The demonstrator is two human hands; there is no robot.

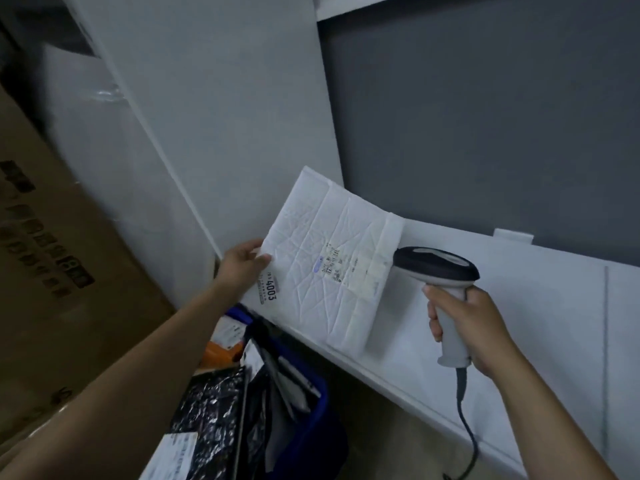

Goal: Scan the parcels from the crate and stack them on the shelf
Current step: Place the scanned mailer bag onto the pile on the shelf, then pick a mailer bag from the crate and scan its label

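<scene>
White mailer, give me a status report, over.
Left hand pinches white padded mailer at its corner, over shelf edge. Right hand grips barcode scanner, head beside label. Blue crate below holds more parcels. Nothing blocks the scan.

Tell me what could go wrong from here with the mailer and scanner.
1. The left hand pinches only a corner of the white mailer, which overhangs the shelf edge; it might slip into the blue crate.
2. The scanner in the right hand sits close beside the mailer's edge; the label may read poorly.
</scene>
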